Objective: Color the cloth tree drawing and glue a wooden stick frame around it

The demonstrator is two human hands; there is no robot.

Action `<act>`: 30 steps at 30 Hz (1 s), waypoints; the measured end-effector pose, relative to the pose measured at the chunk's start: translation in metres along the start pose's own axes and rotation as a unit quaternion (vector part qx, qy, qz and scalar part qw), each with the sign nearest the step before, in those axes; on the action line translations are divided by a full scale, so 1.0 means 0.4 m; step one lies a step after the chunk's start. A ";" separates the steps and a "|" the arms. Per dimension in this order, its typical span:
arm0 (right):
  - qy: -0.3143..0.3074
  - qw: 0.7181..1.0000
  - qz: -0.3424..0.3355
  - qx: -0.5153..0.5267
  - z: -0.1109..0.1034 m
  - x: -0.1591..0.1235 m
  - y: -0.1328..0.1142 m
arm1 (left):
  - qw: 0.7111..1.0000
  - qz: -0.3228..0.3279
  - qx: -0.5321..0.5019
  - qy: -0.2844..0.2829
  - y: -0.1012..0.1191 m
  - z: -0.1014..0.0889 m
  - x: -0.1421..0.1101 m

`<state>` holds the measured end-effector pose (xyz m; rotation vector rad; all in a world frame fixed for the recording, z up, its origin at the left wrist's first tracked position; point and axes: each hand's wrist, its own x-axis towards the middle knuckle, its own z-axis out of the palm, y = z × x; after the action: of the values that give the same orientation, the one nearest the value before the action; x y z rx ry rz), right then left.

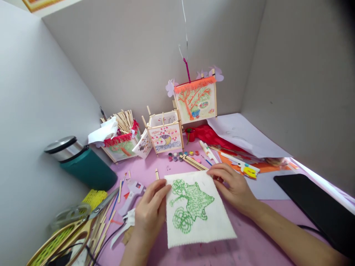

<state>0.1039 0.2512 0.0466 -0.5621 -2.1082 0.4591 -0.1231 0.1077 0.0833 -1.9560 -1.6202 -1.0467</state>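
Note:
A white sheet point(222, 225) with a green dotted drawing of a star and swirls is held up in front of me, tilted above the pink table. My left hand point(153, 201) pinches its left edge, thumb on the front. At the upper right corner, my right hand point(231, 184) grips the sheet, its fingertips partly behind it. Just beyond the sheet lie several wooden sticks point(194, 162). Beside my left hand rests a lilac glue gun point(131, 195).
On the left stand a teal bottle point(87, 168) and scissors point(79, 232). Stick-framed paper lanterns point(166, 136) stand at the back, and a decorated lantern point(196, 99) hangs from a wire. Small paint pots point(180, 155) sit mid-table. A black tablet-like slab point(316, 210) lies at right.

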 end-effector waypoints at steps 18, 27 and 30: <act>0.005 0.999 0.034 0.011 0.000 0.006 -0.009 | 1.000 -0.016 -0.014 -0.008 0.001 0.006 0.001; 0.019 0.999 0.031 0.008 -0.003 0.007 -0.006 | 0.999 -0.020 -0.028 -0.025 0.001 0.010 -0.007; 0.017 0.999 0.026 0.019 -0.005 0.010 -0.008 | 0.996 -0.042 -0.065 -0.039 0.001 0.008 -0.005</act>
<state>0.1029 0.2510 0.0521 -0.5995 -2.0528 0.5137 -0.1221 0.1087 0.0798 -2.0509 -1.7290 -1.1472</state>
